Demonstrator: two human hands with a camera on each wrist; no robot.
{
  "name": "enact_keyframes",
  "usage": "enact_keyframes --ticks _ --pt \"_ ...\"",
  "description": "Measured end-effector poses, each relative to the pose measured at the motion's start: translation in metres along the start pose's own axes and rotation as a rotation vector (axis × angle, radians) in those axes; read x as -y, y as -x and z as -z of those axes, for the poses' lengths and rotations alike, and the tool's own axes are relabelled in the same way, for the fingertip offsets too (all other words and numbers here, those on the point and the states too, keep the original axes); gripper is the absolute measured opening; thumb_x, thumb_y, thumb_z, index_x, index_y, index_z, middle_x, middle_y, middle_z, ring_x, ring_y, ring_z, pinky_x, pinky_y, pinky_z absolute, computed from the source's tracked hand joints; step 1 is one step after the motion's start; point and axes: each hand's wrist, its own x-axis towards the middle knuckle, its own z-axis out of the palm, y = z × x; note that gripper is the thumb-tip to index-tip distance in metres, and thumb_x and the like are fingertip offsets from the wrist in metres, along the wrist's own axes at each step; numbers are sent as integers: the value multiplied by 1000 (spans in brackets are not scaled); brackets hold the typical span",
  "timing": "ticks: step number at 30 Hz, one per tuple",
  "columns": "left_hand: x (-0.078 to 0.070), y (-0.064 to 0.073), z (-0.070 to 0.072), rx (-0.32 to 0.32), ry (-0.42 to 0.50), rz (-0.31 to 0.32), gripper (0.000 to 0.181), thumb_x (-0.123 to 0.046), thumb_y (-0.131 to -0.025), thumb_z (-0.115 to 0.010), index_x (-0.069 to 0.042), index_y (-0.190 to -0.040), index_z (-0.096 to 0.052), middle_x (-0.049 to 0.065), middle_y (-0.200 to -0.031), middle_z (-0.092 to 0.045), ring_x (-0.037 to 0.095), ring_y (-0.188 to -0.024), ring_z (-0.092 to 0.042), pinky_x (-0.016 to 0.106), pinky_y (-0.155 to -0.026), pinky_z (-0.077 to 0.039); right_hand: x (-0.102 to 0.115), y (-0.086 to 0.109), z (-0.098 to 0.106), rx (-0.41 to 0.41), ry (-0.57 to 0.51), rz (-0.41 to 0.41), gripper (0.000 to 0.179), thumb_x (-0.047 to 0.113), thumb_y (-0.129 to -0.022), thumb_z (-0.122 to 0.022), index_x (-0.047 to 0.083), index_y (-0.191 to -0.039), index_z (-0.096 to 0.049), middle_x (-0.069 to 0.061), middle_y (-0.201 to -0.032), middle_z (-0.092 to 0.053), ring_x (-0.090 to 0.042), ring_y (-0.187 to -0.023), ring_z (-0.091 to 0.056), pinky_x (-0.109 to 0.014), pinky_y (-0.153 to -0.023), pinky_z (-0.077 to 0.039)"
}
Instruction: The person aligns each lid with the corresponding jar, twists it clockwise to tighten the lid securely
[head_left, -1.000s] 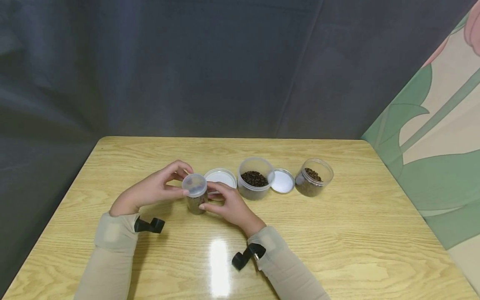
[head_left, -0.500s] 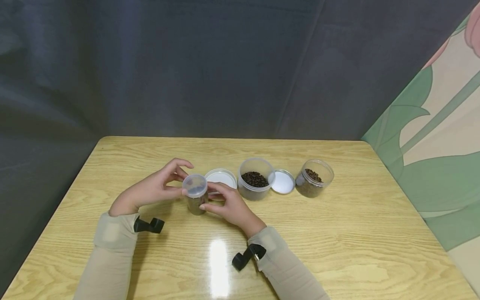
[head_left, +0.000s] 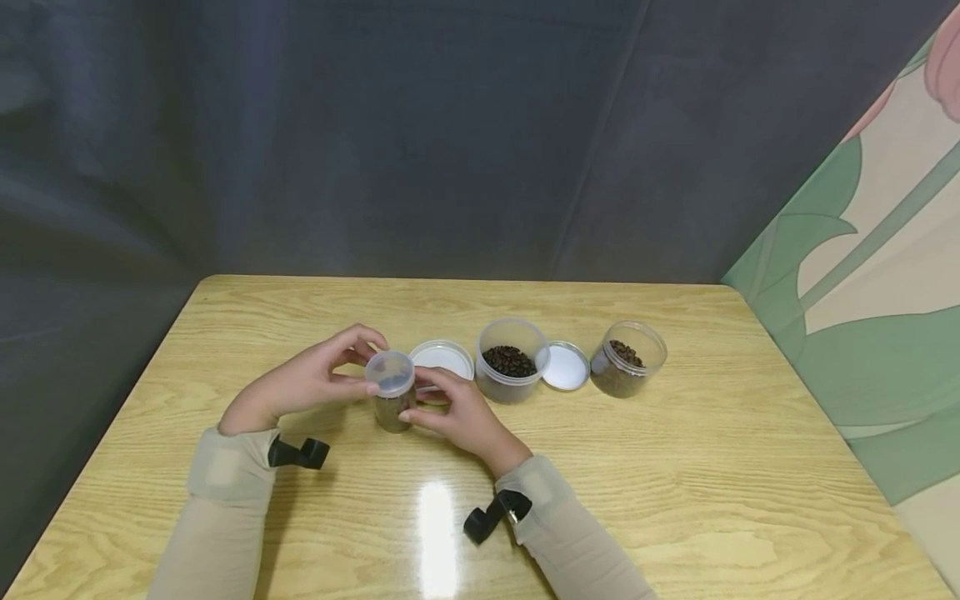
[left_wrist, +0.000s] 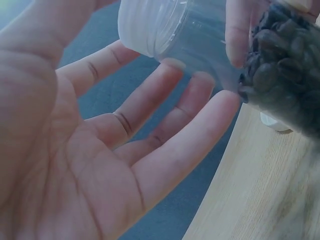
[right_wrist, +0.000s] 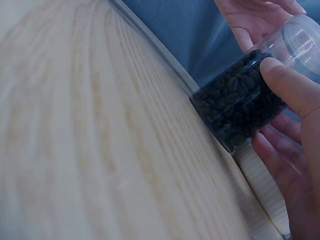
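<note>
Evenly lit, the pale wooden tabletop shows its long grain, and one bright reflection shines near the front. Behind it is a dark cloth with soft folds, and on the right side there is a panel with green leaves and pink flowers. Left of the middle, a small jar of dark beans stands upright on the tabletop. The right hand keeps its grip around the jar body; the left hand has its grip at the clear lid, thumb and fingers on opposite sides. To the right, two open tubs with beans and two white lids alternate in a row.
</note>
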Motion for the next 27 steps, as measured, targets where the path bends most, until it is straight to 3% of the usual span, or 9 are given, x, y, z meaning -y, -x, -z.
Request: enact_keyframes --ticks 8,14,20,27 --pt "-2 3 3 0 -78 22 48 -15 -96 -71 -13 -141 -54 8 -135 -57 29 -121 -56 47 -97 -53 -1 0 0 1 -12 -6 56 5 -88 -79 1 -139 -57 -16 -133 -62 -28 -115 -65 -32 -97 -54" --pt "-2 5 6 0 -120 -5 52 -13 -96 -71 -11 -146 -53 8 -137 -58 28 -121 -58 58 -101 -47 -1 0 0 2 -15 -4 57 5 -87 -80 1 -139 -57 -16 -132 -62 -28 -114 -65 -32 -97 -54" --pt "-1 3 3 -2 -29 8 53 -9 -97 -70 -6 -142 -42 17 -129 -53 34 -120 -54 44 -94 -55 0 0 0 4 -9 -5 57 6 -88 -80 2 -140 -57 -15 -133 -62 -28 -114 -65 -32 -97 -54" --pt "-2 1 1 -9 16 5 43 -7 -95 -71 -5 -130 -45 16 -127 -51 36 -119 -53 35 -92 -56 1 0 0 5 -11 -4 58 6 -87 -80 2 -141 -56 -16 -134 -62 -28 -114 -65 -31 -97 -54"
